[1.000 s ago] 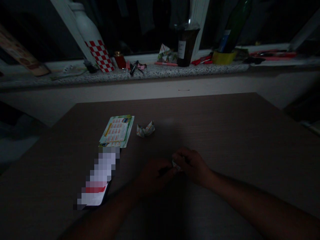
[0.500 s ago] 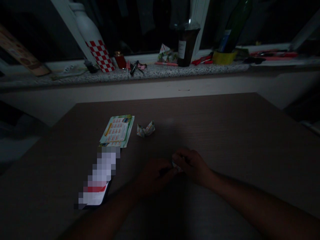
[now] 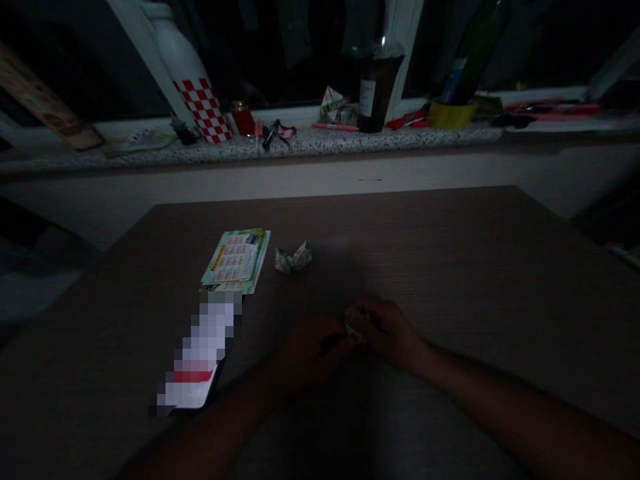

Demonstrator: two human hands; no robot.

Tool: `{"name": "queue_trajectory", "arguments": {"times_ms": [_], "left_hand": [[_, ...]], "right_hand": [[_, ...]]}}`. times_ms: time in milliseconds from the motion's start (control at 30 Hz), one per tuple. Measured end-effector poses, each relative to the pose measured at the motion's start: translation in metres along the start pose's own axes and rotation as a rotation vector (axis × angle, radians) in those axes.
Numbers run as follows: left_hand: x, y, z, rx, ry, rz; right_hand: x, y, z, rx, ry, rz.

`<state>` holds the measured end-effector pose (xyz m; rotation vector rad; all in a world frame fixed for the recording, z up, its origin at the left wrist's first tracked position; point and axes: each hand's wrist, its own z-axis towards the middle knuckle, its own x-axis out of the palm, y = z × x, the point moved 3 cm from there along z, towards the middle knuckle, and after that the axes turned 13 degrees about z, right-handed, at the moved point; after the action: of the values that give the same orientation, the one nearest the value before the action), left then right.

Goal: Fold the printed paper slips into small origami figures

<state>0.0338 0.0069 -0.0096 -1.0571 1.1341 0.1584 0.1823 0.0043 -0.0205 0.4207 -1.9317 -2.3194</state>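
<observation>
Near the middle of the dark wooden table (image 3: 440, 267), a small piece of folded printed paper (image 3: 355, 333) is pinched between both hands. My left hand (image 3: 313, 353) comes from the lower left, its thumb and fingers closed on the paper's near side. From the right, my right hand (image 3: 383, 333) grips the same piece, covering much of it. Just beyond them lies a folded paper shape (image 3: 293, 258) with two pointed ends, touched by neither hand. A stack of printed calendar sheets (image 3: 235, 260) rests to its left.
A phone (image 3: 200, 360) with a lit, blurred screen lies at the left, below the sheets. On the stone sill (image 3: 310, 143) stand a checkered bottle (image 3: 200, 100), a dark cup (image 3: 375, 93), yellow tape (image 3: 451, 115) and a green bottle (image 3: 475, 53).
The view has shifted very slightly. Both hands keep nearly the same pose around the small paper, and nothing else has visibly moved.
</observation>
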Motion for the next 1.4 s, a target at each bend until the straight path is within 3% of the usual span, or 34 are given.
{"name": "queue_trajectory", "arguments": {"times_ms": [1400], "left_hand": [[-0.0005, 0.0013, -0.0001, -0.008, -0.007, -0.02]], "right_hand": [[-0.0005, 0.0012, 0.0003, -0.027, 0.02, -0.001]]}}
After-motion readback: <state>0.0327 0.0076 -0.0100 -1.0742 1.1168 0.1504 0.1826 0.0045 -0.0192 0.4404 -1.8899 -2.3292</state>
